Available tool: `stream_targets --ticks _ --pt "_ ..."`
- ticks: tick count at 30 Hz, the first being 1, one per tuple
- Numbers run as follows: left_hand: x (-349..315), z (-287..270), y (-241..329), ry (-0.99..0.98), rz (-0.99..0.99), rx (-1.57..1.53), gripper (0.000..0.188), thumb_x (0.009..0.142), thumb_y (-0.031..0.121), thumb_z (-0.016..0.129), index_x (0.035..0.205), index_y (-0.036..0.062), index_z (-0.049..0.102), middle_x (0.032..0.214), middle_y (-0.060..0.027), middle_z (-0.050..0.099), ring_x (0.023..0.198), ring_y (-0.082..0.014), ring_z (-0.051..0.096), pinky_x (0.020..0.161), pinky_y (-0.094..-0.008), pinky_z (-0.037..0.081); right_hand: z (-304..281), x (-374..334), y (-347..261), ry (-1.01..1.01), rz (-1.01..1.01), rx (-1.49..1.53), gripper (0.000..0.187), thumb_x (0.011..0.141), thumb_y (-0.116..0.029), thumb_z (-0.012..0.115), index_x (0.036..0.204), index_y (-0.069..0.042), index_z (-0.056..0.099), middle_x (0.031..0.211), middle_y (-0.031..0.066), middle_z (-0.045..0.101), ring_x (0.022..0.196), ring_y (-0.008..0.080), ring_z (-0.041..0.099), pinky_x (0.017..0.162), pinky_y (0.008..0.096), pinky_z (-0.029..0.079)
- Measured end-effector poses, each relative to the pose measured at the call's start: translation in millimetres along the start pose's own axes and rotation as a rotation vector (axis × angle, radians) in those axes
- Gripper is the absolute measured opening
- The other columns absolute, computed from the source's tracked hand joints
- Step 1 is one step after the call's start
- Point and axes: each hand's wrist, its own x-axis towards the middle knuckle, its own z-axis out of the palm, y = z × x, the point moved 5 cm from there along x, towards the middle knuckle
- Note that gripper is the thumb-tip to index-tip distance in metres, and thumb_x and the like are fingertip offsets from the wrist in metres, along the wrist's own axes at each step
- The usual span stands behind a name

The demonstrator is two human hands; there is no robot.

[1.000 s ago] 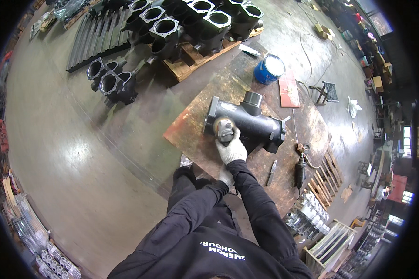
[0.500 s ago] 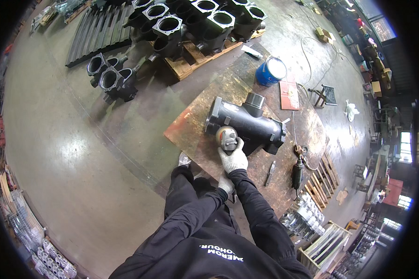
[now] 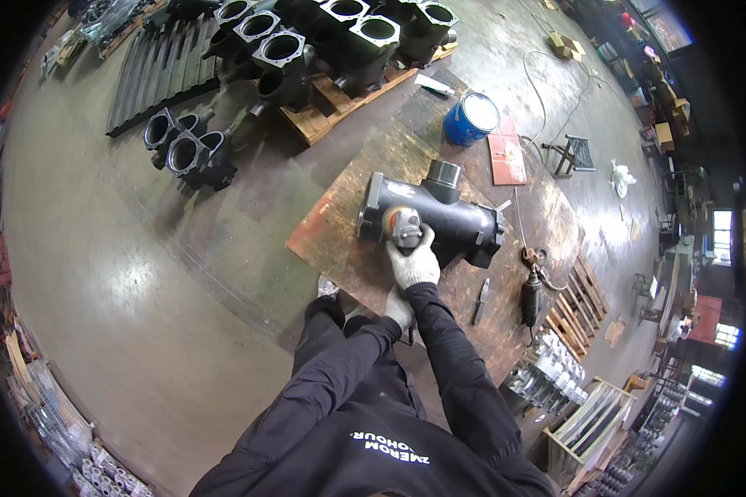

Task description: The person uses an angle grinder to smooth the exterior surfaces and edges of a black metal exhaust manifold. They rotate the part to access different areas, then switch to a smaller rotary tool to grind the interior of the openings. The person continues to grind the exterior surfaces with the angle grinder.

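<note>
A black T-shaped metal casting (image 3: 452, 219) lies on a stained work table (image 3: 327, 236), its short round neck pointing away from me. Against its near side, towards the left end, is an angle grinder (image 3: 407, 229) with a round disc, partly orange at the rim. My gloved right hand (image 3: 417, 267) grips the grinder just behind its metal head. Closer to my body, my gloved left hand (image 3: 399, 306) is closed round the rear of the tool, partly hidden by my right wrist. Whether the disc touches the casting I cannot tell.
Right of the casting lie a knife-like tool (image 3: 481, 302) and a black corded power tool (image 3: 531, 298). A blue bucket (image 3: 464, 124) and a red panel (image 3: 507, 160) are beyond it. Black castings fill a pallet (image 3: 327, 108) at the back; others stand on the floor (image 3: 195, 157).
The grinder has shifted slightly up and to the right along the casting, with both hands still on it. The whole view has also moved a little.
</note>
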Motion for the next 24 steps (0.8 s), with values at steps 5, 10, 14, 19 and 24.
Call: stream_targets --ticks 5,10,14,19,24 --pt "2 -45 -20 0.082 -0.115 -0.083 0.047 0.104 0.028 0.03 0.139 0.0032 0.048 0.144 -0.0165 0.053 0.131 -0.0308 0.051 0.114 -0.0432 0.038 5 -11 15 -0.058 0.129 0.016 0.087 0.08 -0.049 0.077 0.144 -0.013 0.032 0.102 0.0293 0.07 0.093 0.047 0.069 0.082 0.0504 0.055" --pt "-36 -59 -36 -0.148 0.026 0.692 0.043 0.093 0.004 0.055 0.134 0.0019 0.044 0.135 -0.0178 0.058 0.126 -0.0277 0.056 0.107 -0.0392 0.044 -17 -56 49 -0.049 0.285 0.129 0.101 0.074 -0.028 0.083 0.151 -0.014 0.019 0.12 0.0266 0.066 0.108 0.0408 0.068 0.094 0.0444 0.053" --pt "-70 -19 -29 -0.352 -0.025 1.318 0.073 0.082 0.023 0.08 0.137 -0.0014 0.039 0.131 -0.02 0.06 0.123 -0.027 0.059 0.106 -0.0389 0.046 -52 -80 71 0.225 0.352 0.411 0.103 0.071 -0.012 0.085 0.151 -0.016 0.019 0.127 0.0223 0.06 0.112 0.03 0.065 0.097 0.0408 0.053" --pt "-85 1 29 -0.458 -0.215 1.408 0.087 0.084 0.03 0.083 0.145 -0.0064 0.033 0.132 -0.024 0.058 0.122 -0.0297 0.059 0.104 -0.0405 0.049 -94 -118 134 0.548 0.504 0.358 0.095 0.073 0.001 0.079 0.149 -0.015 0.023 0.112 0.0133 0.065 0.1 0.0202 0.068 0.092 0.0376 0.057" --pt "-33 -40 165 -0.055 -0.063 1.491 0.071 0.089 0.036 0.078 0.135 -0.0061 0.046 0.131 -0.0264 0.059 0.118 -0.0317 0.061 0.1 -0.0389 0.051 -143 -183 214 0.701 0.716 0.202 0.097 0.071 -0.011 0.083 0.148 -0.017 0.026 0.111 0.0208 0.069 0.1 0.0335 0.07 0.093 0.0447 0.054"
